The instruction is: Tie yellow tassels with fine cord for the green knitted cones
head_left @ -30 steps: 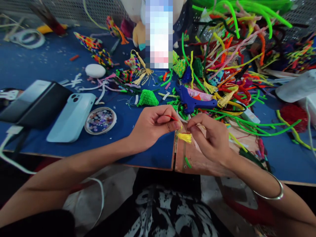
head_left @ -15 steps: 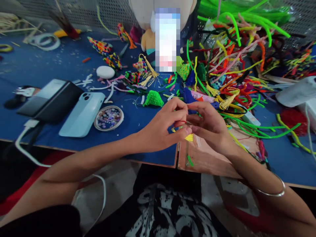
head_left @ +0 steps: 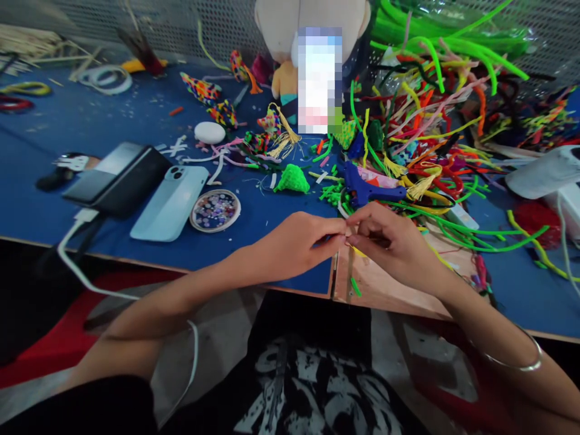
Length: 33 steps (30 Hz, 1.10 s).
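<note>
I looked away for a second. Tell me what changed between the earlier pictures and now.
The left hand and right hand have closed fingertip to fingertip over the yellow tassel, which hung in plain sight a second ago and now barely shows. The red thread is no longer visible. The blue glue gun and pale phone lie as before.

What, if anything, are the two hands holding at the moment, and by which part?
A small yellow tassel, pinched at its top between the fingertips of the left hand and right hand; most of it is hidden.
</note>
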Each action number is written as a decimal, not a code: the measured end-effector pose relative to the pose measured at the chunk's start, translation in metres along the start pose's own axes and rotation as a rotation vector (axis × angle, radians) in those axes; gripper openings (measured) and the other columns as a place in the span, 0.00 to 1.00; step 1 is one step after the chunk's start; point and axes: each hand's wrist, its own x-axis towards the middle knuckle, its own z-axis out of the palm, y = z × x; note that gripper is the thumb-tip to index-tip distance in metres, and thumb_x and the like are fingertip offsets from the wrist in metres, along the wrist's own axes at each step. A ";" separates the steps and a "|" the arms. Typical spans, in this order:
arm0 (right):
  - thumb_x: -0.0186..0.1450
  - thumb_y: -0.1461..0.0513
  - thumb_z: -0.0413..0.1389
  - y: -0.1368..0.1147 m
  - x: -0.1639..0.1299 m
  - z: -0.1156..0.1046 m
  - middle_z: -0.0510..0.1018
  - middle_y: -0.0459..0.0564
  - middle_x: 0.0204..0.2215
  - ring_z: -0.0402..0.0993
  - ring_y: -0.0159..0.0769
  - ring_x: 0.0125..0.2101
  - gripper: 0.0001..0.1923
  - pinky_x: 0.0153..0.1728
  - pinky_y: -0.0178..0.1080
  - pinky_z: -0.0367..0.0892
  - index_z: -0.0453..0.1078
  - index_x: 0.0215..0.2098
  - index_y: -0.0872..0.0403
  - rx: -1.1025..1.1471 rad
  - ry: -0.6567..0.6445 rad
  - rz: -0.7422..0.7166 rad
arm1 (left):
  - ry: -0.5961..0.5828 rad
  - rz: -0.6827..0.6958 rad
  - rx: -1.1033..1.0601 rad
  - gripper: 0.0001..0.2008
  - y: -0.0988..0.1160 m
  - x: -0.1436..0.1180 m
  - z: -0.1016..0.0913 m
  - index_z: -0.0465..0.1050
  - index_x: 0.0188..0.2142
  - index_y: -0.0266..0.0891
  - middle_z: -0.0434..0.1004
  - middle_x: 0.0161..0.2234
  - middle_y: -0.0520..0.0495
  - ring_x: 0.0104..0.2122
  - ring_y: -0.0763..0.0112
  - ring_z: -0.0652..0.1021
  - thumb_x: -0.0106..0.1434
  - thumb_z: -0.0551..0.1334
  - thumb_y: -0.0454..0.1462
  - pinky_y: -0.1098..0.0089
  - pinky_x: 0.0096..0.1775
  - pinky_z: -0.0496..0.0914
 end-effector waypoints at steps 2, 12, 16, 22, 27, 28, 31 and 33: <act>0.64 0.65 0.52 0.001 -0.002 0.001 0.66 0.40 0.18 0.58 0.24 0.18 0.03 0.22 0.31 0.52 0.67 0.32 0.54 -0.158 -0.012 -0.013 | 0.011 -0.049 0.031 0.11 -0.002 -0.007 0.001 0.67 0.25 0.36 0.61 0.19 0.57 0.20 0.81 0.60 0.64 0.54 0.33 0.76 0.24 0.53; 0.64 0.68 0.49 0.008 -0.006 0.001 0.70 0.42 0.22 0.62 0.25 0.20 0.06 0.23 0.30 0.54 0.65 0.31 0.54 -0.311 -0.077 -0.090 | 0.259 -0.037 0.061 0.08 -0.017 -0.036 -0.006 0.75 0.28 0.36 0.70 0.22 0.53 0.22 0.80 0.69 0.62 0.61 0.35 0.78 0.25 0.61; 0.65 0.69 0.48 0.008 -0.008 0.003 0.67 0.41 0.21 0.60 0.25 0.20 0.06 0.23 0.29 0.54 0.63 0.30 0.54 -0.326 -0.075 -0.095 | 0.371 -0.026 0.077 0.06 -0.020 -0.041 -0.006 0.77 0.28 0.37 0.71 0.23 0.53 0.22 0.80 0.70 0.60 0.63 0.35 0.78 0.26 0.63; 0.65 0.68 0.47 0.009 -0.009 0.000 0.68 0.43 0.22 0.61 0.26 0.22 0.06 0.25 0.29 0.55 0.62 0.30 0.54 -0.281 -0.087 -0.022 | 0.538 -0.021 0.157 0.03 -0.019 -0.045 -0.010 0.77 0.30 0.39 0.74 0.26 0.54 0.25 0.80 0.72 0.59 0.64 0.33 0.78 0.29 0.66; 0.65 0.67 0.47 0.013 -0.010 0.000 0.71 0.45 0.24 0.65 0.27 0.24 0.07 0.27 0.30 0.58 0.63 0.30 0.55 -0.260 -0.092 0.002 | 0.635 0.011 0.196 0.01 -0.014 -0.044 -0.013 0.77 0.29 0.38 0.74 0.26 0.53 0.26 0.80 0.72 0.57 0.65 0.32 0.77 0.28 0.66; 0.65 0.66 0.48 0.014 -0.011 0.001 0.71 0.45 0.25 0.65 0.28 0.25 0.07 0.28 0.31 0.58 0.64 0.30 0.55 -0.262 -0.099 0.006 | 0.642 0.015 0.204 0.01 -0.013 -0.044 -0.013 0.76 0.28 0.38 0.74 0.26 0.53 0.26 0.80 0.72 0.56 0.65 0.32 0.77 0.28 0.66; 0.66 0.65 0.48 0.017 -0.011 0.001 0.74 0.47 0.26 0.68 0.30 0.26 0.08 0.29 0.33 0.60 0.66 0.30 0.55 -0.272 -0.128 0.037 | 0.650 0.033 0.229 0.02 -0.010 -0.043 -0.014 0.75 0.28 0.38 0.73 0.27 0.53 0.26 0.78 0.72 0.56 0.65 0.32 0.76 0.29 0.67; 0.66 0.64 0.48 0.018 -0.010 0.001 0.75 0.49 0.28 0.70 0.32 0.29 0.08 0.32 0.35 0.62 0.67 0.31 0.55 -0.257 -0.147 0.068 | 0.633 0.050 0.245 0.02 -0.008 -0.043 -0.013 0.75 0.27 0.37 0.73 0.27 0.53 0.28 0.78 0.73 0.57 0.65 0.32 0.76 0.30 0.67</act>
